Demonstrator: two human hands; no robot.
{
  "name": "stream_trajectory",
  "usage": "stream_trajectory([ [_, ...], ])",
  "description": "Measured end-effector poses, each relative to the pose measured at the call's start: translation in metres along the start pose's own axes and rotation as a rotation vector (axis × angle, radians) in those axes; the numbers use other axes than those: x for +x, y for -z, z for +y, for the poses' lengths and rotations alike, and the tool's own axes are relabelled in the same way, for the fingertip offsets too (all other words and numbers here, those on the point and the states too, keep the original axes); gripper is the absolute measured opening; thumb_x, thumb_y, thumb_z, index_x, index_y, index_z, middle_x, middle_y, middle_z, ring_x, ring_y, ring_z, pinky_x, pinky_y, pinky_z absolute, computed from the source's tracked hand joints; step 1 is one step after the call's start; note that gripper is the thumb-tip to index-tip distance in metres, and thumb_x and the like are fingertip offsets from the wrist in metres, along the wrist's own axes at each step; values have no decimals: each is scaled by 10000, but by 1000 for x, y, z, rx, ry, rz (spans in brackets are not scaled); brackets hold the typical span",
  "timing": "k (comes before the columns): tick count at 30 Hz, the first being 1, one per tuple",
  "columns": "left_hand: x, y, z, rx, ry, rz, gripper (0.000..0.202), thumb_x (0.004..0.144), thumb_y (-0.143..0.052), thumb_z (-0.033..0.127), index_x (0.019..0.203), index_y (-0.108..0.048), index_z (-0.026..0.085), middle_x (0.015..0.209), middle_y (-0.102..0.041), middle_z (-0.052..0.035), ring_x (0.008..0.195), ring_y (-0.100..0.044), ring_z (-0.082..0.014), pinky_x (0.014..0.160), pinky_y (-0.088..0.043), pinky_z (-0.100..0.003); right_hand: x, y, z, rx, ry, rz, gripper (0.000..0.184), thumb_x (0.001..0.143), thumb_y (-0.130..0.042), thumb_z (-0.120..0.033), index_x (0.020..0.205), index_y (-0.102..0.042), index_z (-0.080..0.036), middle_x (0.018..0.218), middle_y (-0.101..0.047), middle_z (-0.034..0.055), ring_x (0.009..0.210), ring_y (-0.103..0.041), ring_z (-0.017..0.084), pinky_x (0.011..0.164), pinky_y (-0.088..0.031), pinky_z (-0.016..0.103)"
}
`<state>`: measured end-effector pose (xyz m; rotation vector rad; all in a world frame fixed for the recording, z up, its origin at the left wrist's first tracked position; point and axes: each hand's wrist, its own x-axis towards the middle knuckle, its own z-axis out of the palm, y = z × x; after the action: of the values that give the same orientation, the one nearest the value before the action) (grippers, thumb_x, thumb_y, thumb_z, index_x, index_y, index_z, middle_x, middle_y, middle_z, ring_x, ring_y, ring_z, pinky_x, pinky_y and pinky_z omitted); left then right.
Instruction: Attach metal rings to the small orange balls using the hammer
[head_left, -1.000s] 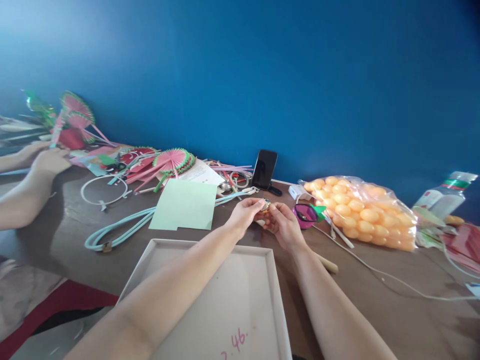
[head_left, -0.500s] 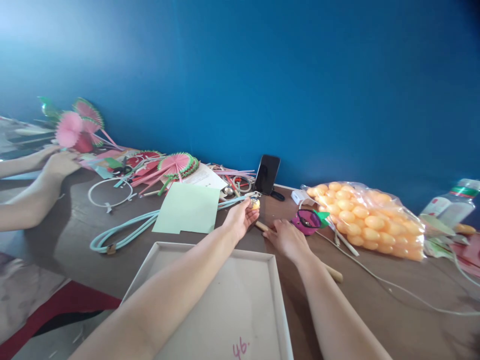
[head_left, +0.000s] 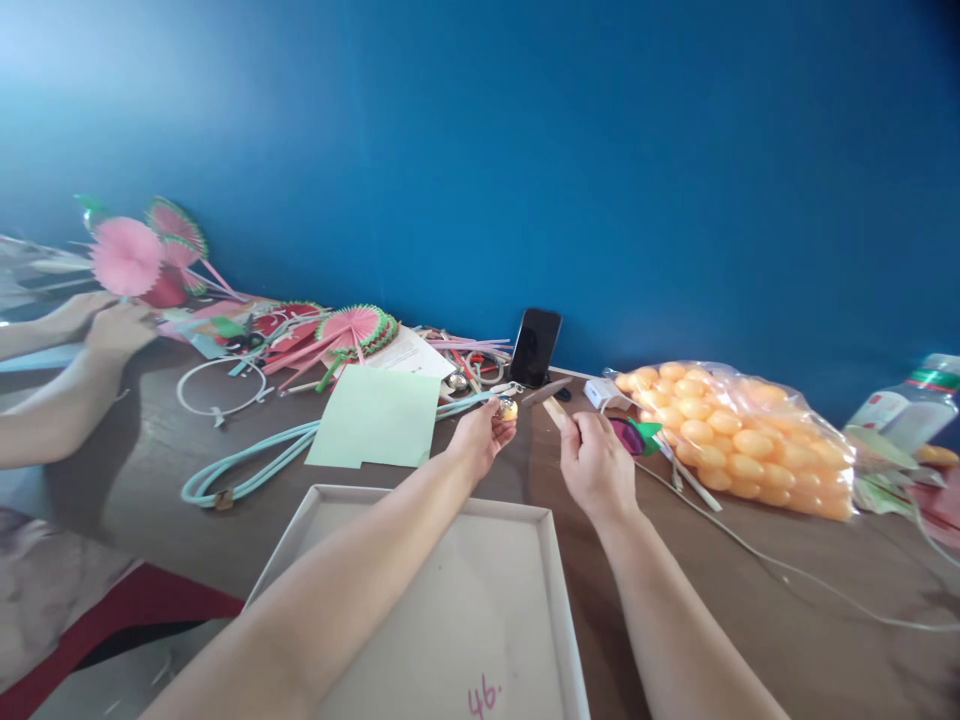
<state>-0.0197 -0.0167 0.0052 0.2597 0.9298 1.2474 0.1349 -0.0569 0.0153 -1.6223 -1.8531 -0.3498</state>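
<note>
My left hand (head_left: 484, 435) pinches a small yellow ball (head_left: 508, 408) with a metal piece on it, held just above the brown table. My right hand (head_left: 596, 462) is closed round a wooden-handled tool (head_left: 553, 402) whose thin metal blade points left toward the ball. The two hands are a short way apart. A shallow white tray (head_left: 559, 600) lies under my forearms, with pink writing on it.
A clear bag of orange balls (head_left: 739, 435) lies right of my hands, beside a magenta and green piece (head_left: 630, 436). A black phone (head_left: 535, 347) leans on the blue wall. Green paper (head_left: 375, 418), teal cord (head_left: 240, 458), paper fans (head_left: 352, 325). Another person's hands (head_left: 112, 325) hold a pink fan at left.
My right hand left the ball, dropped to the table, took hold of the wooden-handled tool and lifted it. My left hand kept the ball. The other person's pink fan opened wider.
</note>
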Motion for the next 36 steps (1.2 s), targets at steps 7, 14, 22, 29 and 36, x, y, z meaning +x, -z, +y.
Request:
stream_trajectory([
  [7, -4, -2, 0, 23, 9, -34, 171, 871, -515, 268, 793, -575, 128, 704, -604, -61, 590, -579, -86, 617, -494, -203, -3, 1, -6, -57, 110, 70, 271, 943, -377, -366, 869, -567, -187, 840, -597, 75, 760, -551, 174, 561, -290, 268],
  [14, -3, -2, -1, 31, -6, -28, 143, 854, -541, 258, 796, -571, 131, 685, -590, -54, 586, -567, -88, 624, -493, -216, -4, -2, -4, -59, 126, 92, 265, 943, -391, -362, 881, -577, -184, 849, -607, 73, 781, -561, 173, 586, -308, 267],
  [22, -2, -2, -1, 36, -1, -15, 159, 844, -559, 275, 772, -554, 134, 651, -556, -37, 564, -550, -84, 626, -493, -216, -6, -5, -6, -58, 155, 48, 251, 940, -404, -358, 896, -587, -192, 867, -611, 71, 807, -557, 180, 600, -316, 269],
  [29, -3, -4, -1, 40, 8, 3, 167, 845, -561, 278, 767, -547, 131, 647, -557, -41, 556, -550, -87, 608, -493, -218, -6, -7, -4, -69, 140, 60, 264, 940, -400, -367, 886, -592, -194, 844, -612, 69, 796, -560, 182, 598, -310, 271],
  [36, -3, -3, 0, 30, -2, -3, 152, 861, -539, 273, 808, -559, 132, 667, -573, -35, 574, -559, -78, 637, -501, -212, -6, -4, -1, -41, 125, 142, 234, 934, -416, -347, 909, -587, -189, 866, -614, 82, 824, -563, 194, 635, -334, 276],
])
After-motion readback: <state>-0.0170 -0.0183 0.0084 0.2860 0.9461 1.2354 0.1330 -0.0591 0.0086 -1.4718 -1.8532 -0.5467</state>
